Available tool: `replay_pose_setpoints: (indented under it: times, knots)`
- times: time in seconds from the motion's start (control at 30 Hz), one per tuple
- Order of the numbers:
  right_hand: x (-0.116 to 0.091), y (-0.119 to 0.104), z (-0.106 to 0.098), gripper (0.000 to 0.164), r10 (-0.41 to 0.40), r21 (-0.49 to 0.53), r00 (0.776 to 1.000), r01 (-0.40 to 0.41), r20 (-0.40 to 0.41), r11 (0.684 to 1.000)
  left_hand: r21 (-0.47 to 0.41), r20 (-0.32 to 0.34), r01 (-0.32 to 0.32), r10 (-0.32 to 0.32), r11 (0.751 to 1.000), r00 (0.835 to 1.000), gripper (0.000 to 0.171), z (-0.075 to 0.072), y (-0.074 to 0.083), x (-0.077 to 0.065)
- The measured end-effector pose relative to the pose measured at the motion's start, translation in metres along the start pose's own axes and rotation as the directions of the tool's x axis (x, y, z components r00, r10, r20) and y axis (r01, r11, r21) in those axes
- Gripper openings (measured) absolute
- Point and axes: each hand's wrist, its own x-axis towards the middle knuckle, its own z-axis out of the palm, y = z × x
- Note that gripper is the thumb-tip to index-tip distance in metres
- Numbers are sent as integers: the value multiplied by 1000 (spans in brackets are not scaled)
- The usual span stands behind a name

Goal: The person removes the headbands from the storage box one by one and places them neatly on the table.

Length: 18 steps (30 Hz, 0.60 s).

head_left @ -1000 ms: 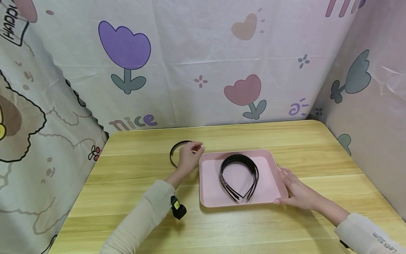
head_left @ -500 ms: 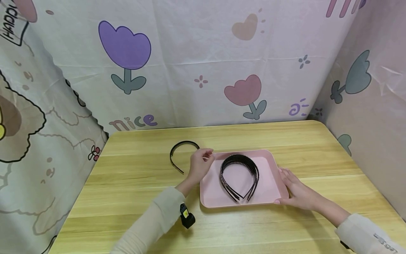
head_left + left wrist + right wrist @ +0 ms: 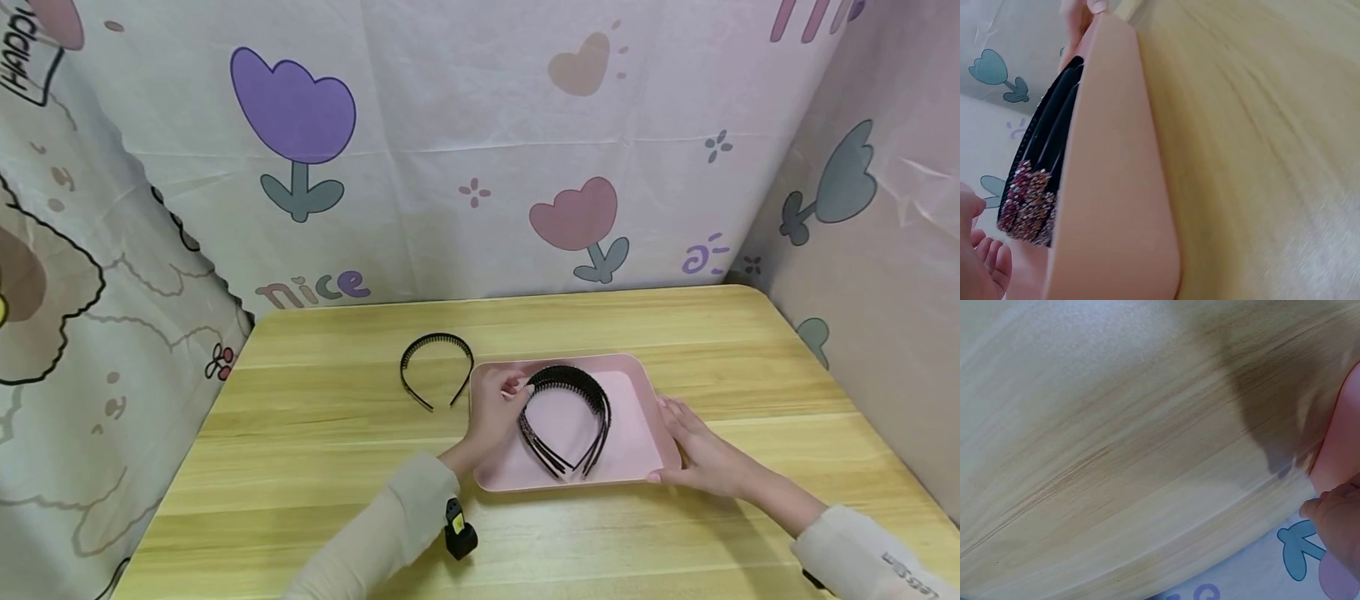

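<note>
A pink tray (image 3: 495, 479) holds a bundle of several black toothed headbands (image 3: 566, 377); in the left wrist view the headbands (image 3: 1054, 134) show glittery pink, gold and silvery patches. My left hand (image 3: 495, 412) is over the tray's left part, fingertips by the bundle's upper left side. In the left wrist view that hand (image 3: 982, 262) has loosely bent fingers, with nothing seen between them. My right hand (image 3: 701, 450) holds the tray's right end, thumb at the near corner and fingers along the side wall. One single black headband (image 3: 437, 337) lies on the table, left of the tray.
The wood-grain table (image 3: 322, 467) extends around the tray. Behind it and at both sides hangs a printed cloth (image 3: 442, 167) with tulips and lettering. A small black device (image 3: 460, 533) is strapped at the left sleeve.
My left hand has moved right and nearer, from beside the single headband to the bundle in the tray. The single headband is left on the table. The right hand stays at the tray.
</note>
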Motion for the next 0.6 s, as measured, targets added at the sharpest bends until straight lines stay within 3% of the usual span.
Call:
replay_pose_setpoints:
  times: [0.6]
  knots:
    - [2,0,-2,102,-48,-43,999,47,-21,998,147,-9,57,-56,988,998,26,10,5,-6]
